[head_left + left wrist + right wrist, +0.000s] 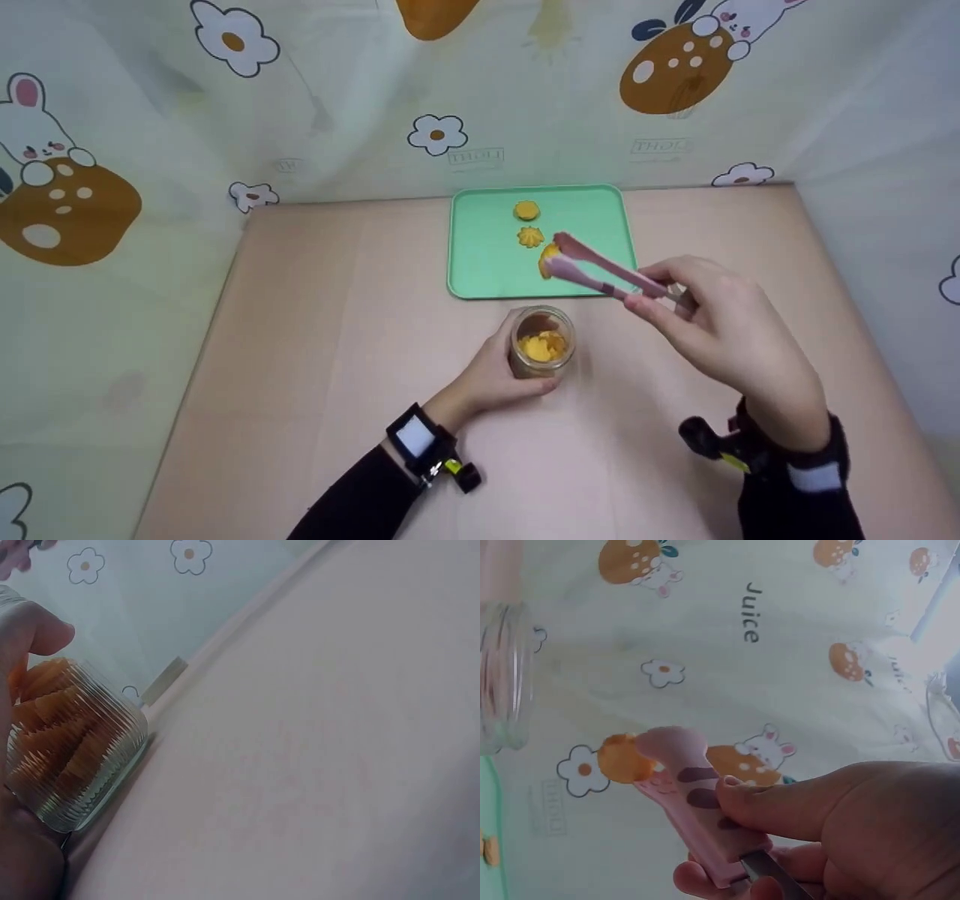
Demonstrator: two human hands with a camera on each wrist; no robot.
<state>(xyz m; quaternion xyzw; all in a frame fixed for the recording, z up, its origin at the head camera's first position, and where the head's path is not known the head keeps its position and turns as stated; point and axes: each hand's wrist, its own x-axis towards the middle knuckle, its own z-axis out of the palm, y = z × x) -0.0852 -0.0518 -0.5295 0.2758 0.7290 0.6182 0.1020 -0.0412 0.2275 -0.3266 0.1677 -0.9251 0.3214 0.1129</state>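
Note:
My right hand (720, 322) pinches a pair of pink tongs (705, 802) between thumb and fingers. A yellow-orange cookie (621, 758) is caught between the tong tips, over the near part of the green tray (480, 262) in the head view. Around a ribbed glass jar (112, 742) on the table my left hand (499, 371) is wrapped. The jar is open at the top, with several yellow-orange cookies (544, 346) inside. On the tray lie a round cookie (526, 210) and a flower-shaped cookie (530, 237).
The tray lies at the back of the pinkish table (300, 337), just beyond the jar. A patterned curtain (337, 97) rises behind the table and along both sides. Each wrist bears a strapped-on camera.

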